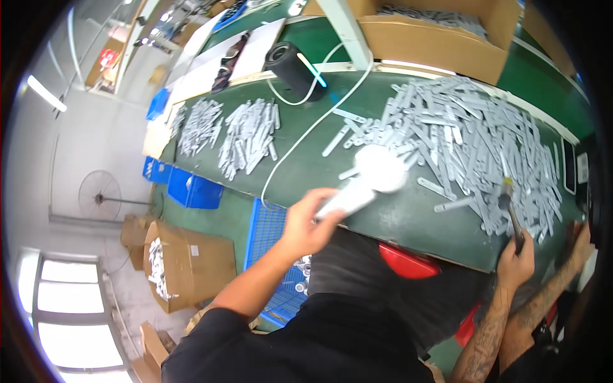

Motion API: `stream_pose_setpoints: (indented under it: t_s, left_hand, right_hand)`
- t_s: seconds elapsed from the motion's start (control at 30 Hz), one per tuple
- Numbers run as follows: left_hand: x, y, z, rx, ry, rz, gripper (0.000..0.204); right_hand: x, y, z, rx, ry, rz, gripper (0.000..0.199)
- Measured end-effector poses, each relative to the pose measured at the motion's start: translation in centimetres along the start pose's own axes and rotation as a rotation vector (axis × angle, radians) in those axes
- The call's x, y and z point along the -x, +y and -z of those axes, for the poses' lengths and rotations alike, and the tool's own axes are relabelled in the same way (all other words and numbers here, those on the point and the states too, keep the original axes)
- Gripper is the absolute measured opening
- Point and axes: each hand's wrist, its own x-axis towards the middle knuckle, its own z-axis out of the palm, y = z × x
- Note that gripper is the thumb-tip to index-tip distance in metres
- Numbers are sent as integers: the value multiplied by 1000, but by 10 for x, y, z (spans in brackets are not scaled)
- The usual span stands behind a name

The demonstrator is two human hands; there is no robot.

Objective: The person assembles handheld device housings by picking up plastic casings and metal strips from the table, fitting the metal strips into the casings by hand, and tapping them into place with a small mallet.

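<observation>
Fingers of the left hand point(306, 223) are closed round the handle of a white corded handheld tool point(370, 175), its round head held at the near edge of the heap of grey metal strips point(472, 140); the right hand point(516, 262) is clenched on a dark-handled brush point(509, 207), bristles resting in the heap's right side. A green workbench point(306, 166) carries the strips, sorted piles point(246, 134) far left and a black cylinder point(294, 67); blue crates point(191, 189) and cardboard boxes point(185, 262) stand on the floor at left.

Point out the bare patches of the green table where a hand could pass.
Bare green table lies between the small grey strip piles and the big heap, crossed by a white cord. The near edge under the left hand is open. Right side, by the right hand, is crowded.
</observation>
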Motion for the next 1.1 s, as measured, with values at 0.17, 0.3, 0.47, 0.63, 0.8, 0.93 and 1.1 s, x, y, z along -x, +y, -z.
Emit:
stream_pose_setpoints:
  t_s: [0.17, 0.3, 0.47, 0.63, 0.8, 0.93, 1.1]
  left_hand:
    - [129, -51, 65, -353, 317, 260, 35]
    - [246, -79, 35, -349, 232, 690, 34]
    - [300, -208, -33, -169, -7, 1282, 49]
    - [302, -367, -70, -657, -947, 720, 29]
    - [243, -429, -92, -418, -899, 596, 32]
    - [206, -428, -97, -246, -838, 676, 38]
    - [209, -409, -78, -105, -846, 638, 48]
  right_hand:
    - [3, 13, -1, 35, -90, -15, 20]
    - [4, 22, -1, 35, -128, -41, 22]
    - [-3, 18, 2, 21, -150, 14, 22]
    - [-10, -10, 6, 92, -200, -75, 14]
    - [-17, -32, 8, 169, -163, -111, 15]
    - [-22, -45, 14, 190, -146, -56, 18]
    - [-24, -49, 14, 143, -160, -40, 17]
